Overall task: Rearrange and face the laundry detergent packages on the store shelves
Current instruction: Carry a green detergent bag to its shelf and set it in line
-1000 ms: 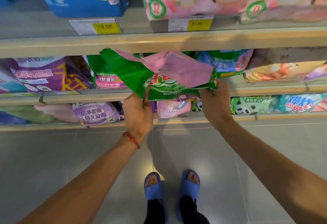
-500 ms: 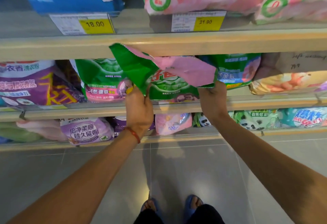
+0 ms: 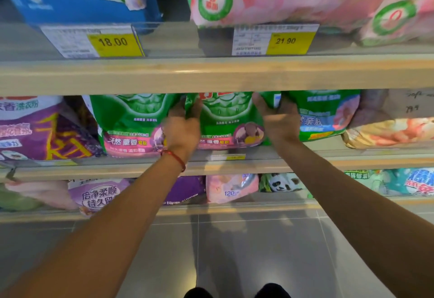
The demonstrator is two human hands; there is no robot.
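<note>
Grey floor tiles (image 3: 258, 250) below, store shelves ahead
Both arms reach to the middle shelf (image 3: 305, 163): left hand (image 3: 182, 130) and right hand (image 3: 279, 121) grip the sides of a green detergent bag (image 3: 229, 119) standing upright, face out, between a matching green bag (image 3: 131, 121) and a green-and-blue bag (image 3: 326, 114)

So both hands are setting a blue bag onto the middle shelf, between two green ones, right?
Not quite: the head view shows the bag is green, not blue. The left hand and right hand do hold its sides on the middle shelf, between green neighbours.
</note>
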